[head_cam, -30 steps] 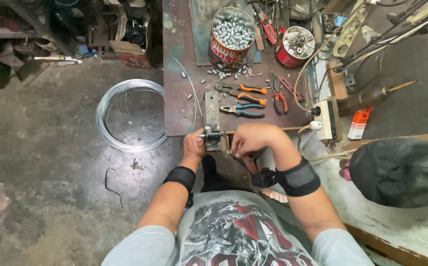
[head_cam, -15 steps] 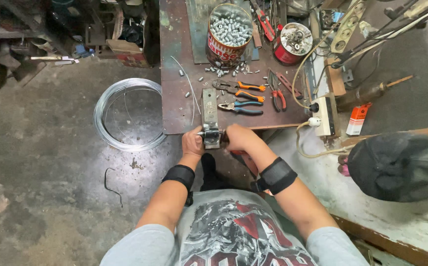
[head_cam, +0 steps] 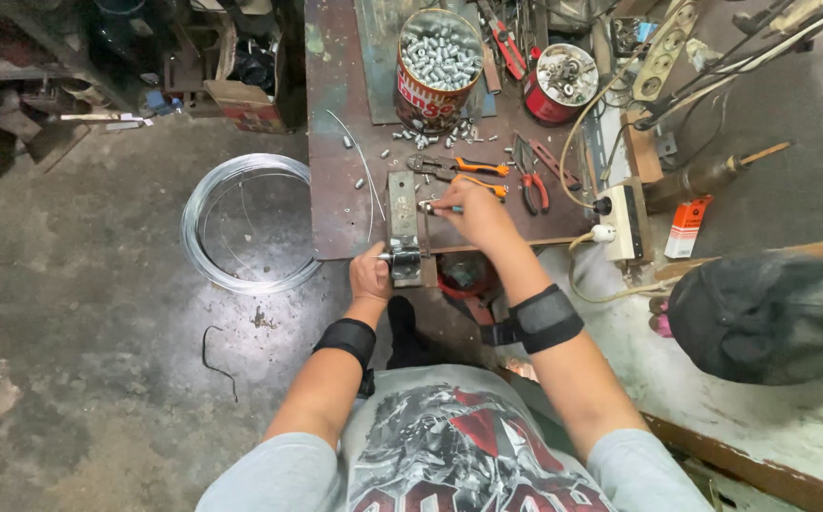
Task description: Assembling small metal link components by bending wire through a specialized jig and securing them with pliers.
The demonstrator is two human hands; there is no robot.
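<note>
A coil of wire (head_cam: 250, 223) lies on the concrete floor (head_cam: 80, 360), left of the tabletop (head_cam: 335, 180). At the tabletop's far end stands a tin of bolts (head_cam: 438, 68), loose bolts scattered before it, and a smaller red can (head_cam: 561, 83) to its right. Orange-handled pliers (head_cam: 463, 167) lie beside red-handled pliers (head_cam: 533, 182). A white power strip (head_cam: 620, 220) sits at the right edge.

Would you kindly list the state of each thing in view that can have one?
Left hand: closed around the small metal jig at the brown workbench edge.
Right hand: pinching a small silvery metal piece over the jig's bar.
Large tin can: upright, open, full of silvery pieces.
Red tin: upright, open.
Orange-handled pliers: lying flat, unheld.
Coil of silver wire: on the floor.
</note>
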